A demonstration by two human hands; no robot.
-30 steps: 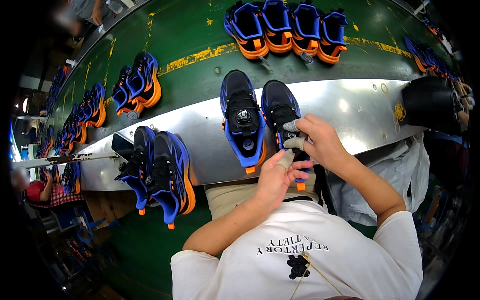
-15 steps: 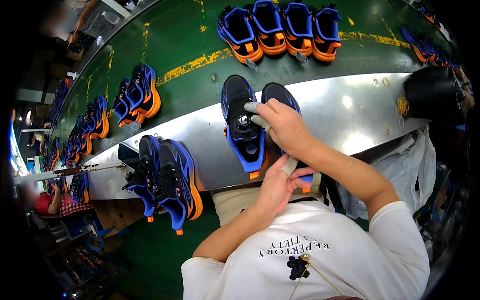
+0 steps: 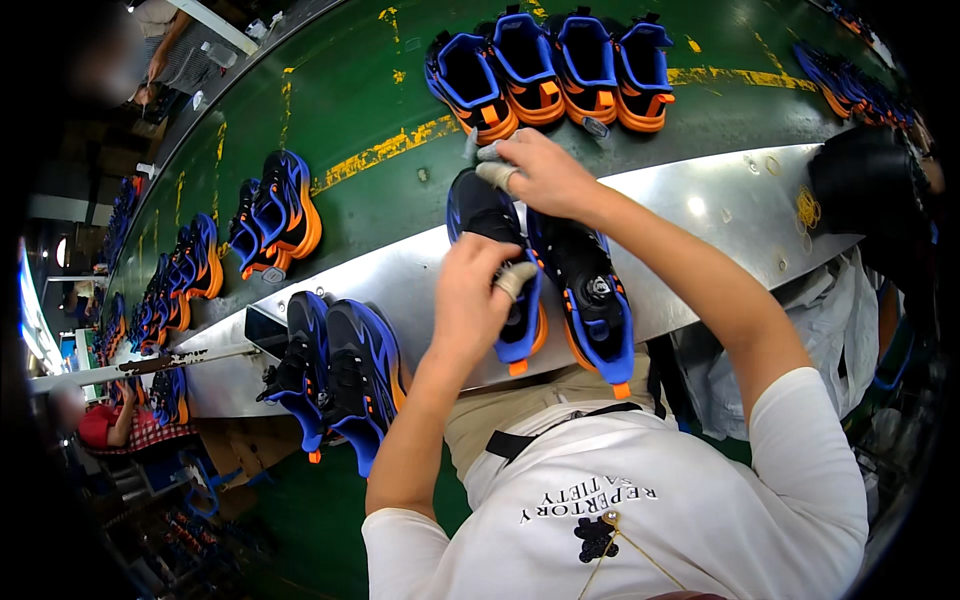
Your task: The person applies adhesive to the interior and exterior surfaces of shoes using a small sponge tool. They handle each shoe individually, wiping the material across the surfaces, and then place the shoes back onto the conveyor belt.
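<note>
Two black and blue shoes with orange soles lie side by side on the metal ledge (image 3: 720, 200) in front of me. My left hand (image 3: 478, 300), with a taped finger, presses down on the near half of the left shoe (image 3: 478, 212). My right hand (image 3: 540, 172), also with a taped finger, curls over the far end of that same shoe, at the edge of the green belt (image 3: 350, 100). The right shoe (image 3: 597, 292) lies free beside it, with a round dial on its tongue.
Another pair of the same shoes (image 3: 340, 370) stands on the ledge to my left. Several shoes (image 3: 550, 62) stand in a row on the belt just beyond my right hand, with more pairs (image 3: 272, 212) further left. A black bin (image 3: 868, 185) and white bags (image 3: 830, 320) sit at the right.
My right hand has moved from over the middle of the shoes to their far end. My left hand has come up from the ledge's near edge onto the left shoe.
</note>
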